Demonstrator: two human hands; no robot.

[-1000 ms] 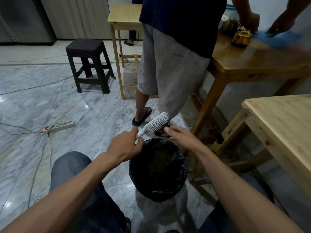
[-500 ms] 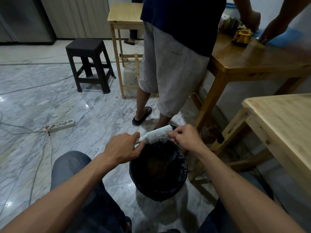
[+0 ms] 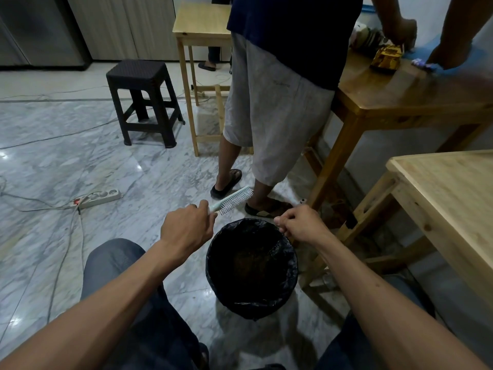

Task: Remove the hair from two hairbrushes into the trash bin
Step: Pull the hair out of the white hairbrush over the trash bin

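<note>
left hand grips the hairbrush handle; right hand is pinched closed, hair unseen. release directly over the trash bin below it.

We look out from a single head-worn camera, wide-angled, pitched forward and steeply down from a seated person. Both forearms run in from the bottom corners, so we sit right over the left hand and right hand, close in. The trash bin lies almost directly beneath us, mouth open to the lens. Further off, the marble floor stretches up-frame, the black stool and a standing person's legs come mid-distance, and the wooden table bends along the right edge. No second view shares this.
</note>
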